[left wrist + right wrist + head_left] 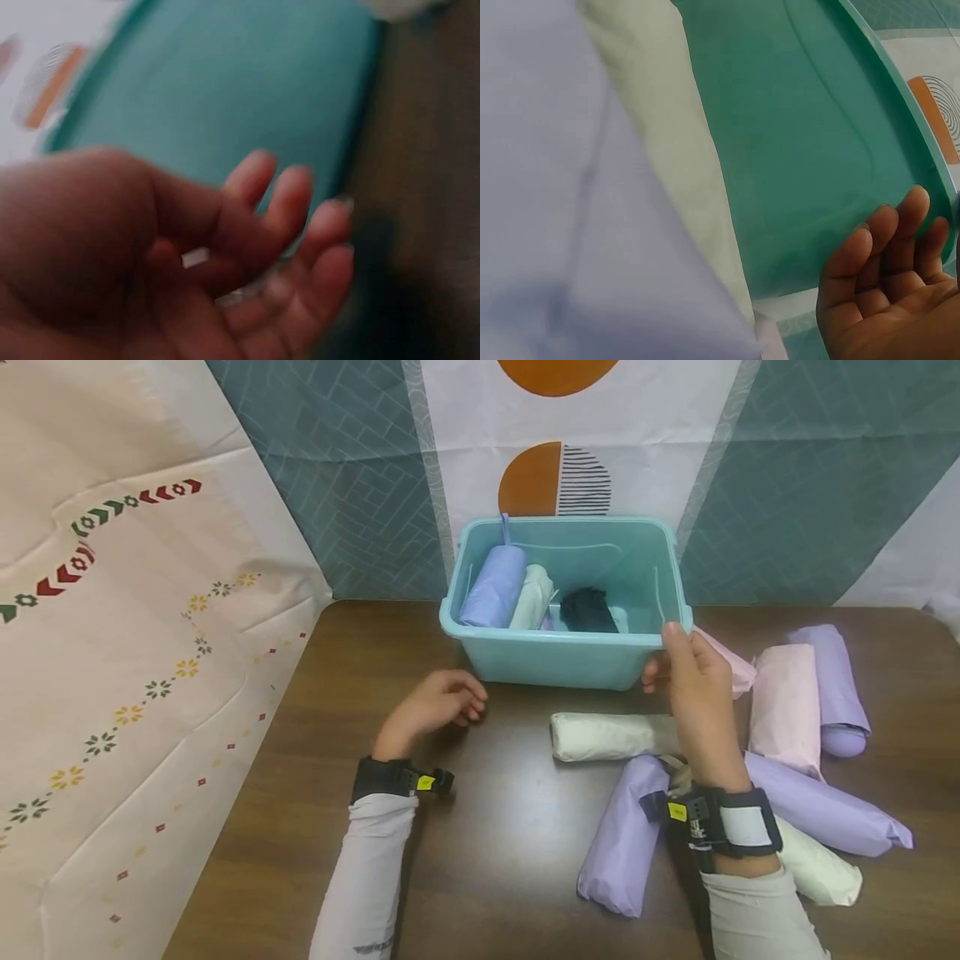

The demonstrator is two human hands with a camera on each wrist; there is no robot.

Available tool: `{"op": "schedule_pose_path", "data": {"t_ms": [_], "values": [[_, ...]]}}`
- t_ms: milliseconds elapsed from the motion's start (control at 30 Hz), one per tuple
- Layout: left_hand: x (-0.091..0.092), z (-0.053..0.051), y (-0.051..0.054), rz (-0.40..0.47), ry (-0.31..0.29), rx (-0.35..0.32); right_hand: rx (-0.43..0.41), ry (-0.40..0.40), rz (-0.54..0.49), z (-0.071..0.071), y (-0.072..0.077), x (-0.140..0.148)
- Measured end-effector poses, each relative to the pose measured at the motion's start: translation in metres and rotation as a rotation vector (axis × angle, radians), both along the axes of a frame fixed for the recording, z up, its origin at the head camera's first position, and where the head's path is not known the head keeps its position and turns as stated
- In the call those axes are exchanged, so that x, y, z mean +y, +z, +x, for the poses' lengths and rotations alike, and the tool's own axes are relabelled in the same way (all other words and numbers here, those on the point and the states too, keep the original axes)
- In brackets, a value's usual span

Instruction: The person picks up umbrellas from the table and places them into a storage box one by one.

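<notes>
A turquoise bin (pixel 555 660) stands at the table's back, holding a blue roll (pixel 493 589), a pale green roll (pixel 531 597) and a black folded item (pixel 587 610). My right hand (pixel 701 693) grips its front right corner, thumb on the rim and fingers outside. In the right wrist view, this hand (pixel 889 289) has bent fingers beside the bin wall (pixel 795 150). My left hand (pixel 435 702) holds nothing, its fingers loosely curled just in front of the bin's left side. The left wrist view shows that hand (pixel 180 247) blurred, before the bin wall (pixel 247 90).
Right of centre lie wrapped rolls: a pale green one (pixel 607 737), a purple one (pixel 622 839), a pink one (pixel 786 706), a lilac one (pixel 828 681) and others around my right forearm. Patterned cloth (pixel 360 485) hangs behind the table (pixel 480 877).
</notes>
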State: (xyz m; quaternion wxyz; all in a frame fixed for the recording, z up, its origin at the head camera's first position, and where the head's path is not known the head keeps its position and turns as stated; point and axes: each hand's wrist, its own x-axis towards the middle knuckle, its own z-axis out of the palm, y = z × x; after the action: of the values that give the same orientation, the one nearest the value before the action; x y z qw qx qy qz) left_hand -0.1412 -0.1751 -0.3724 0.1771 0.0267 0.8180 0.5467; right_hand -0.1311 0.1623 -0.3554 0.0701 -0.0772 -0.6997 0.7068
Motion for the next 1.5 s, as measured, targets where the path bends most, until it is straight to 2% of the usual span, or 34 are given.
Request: {"op": "schedule_pose_path", "data": {"t_ms": [33, 67, 133, 367, 500, 700, 867, 967, 1033, 1133, 1233, 1400, 1500], "values": [[0.004, -0.001, -0.004, -0.034, -0.078, -0.024, -0.004, -0.003, 0.003, 0.000, 0.000, 0.000], [0.008, -0.001, -0.007, -0.058, -0.131, -0.031, -0.007, -0.007, 0.006, 0.001, 0.001, 0.001], [0.016, -0.002, -0.011, -0.072, -0.176, -0.020, -0.009, -0.009, -0.004, 0.001, 0.001, 0.001], [0.024, 0.000, -0.014, -0.076, -0.150, -0.023, -0.004, -0.006, -0.008, 0.001, 0.001, 0.001], [0.028, 0.000, -0.016, -0.077, -0.179, -0.003, -0.015, -0.011, 0.014, 0.002, -0.001, 0.002], [0.048, 0.002, -0.020, -0.082, -0.268, 0.122, -0.022, -0.008, 0.015, 0.001, -0.002, 0.002], [0.074, 0.009, -0.021, -0.058, -0.408, 0.181, -0.019, -0.001, 0.005, 0.001, -0.003, 0.000], [0.088, 0.012, -0.022, -0.105, -0.497, 0.228, -0.007, 0.000, -0.005, 0.000, -0.003, 0.000], [0.092, 0.013, -0.022, -0.151, -0.531, 0.270, -0.005, 0.001, -0.012, 0.000, -0.003, -0.001], [0.086, 0.012, -0.017, -0.206, -0.563, 0.294, -0.009, 0.002, -0.022, 0.000, -0.003, -0.001], [0.069, 0.010, -0.008, -0.259, -0.560, 0.282, -0.006, -0.001, -0.020, 0.000, -0.002, -0.002], [0.033, 0.009, 0.012, -0.339, -0.504, 0.176, -0.001, -0.003, 0.009, -0.001, 0.000, -0.003], [0.023, 0.009, 0.018, -0.379, -0.507, 0.152, -0.004, -0.011, 0.003, -0.001, 0.001, -0.002]]}}
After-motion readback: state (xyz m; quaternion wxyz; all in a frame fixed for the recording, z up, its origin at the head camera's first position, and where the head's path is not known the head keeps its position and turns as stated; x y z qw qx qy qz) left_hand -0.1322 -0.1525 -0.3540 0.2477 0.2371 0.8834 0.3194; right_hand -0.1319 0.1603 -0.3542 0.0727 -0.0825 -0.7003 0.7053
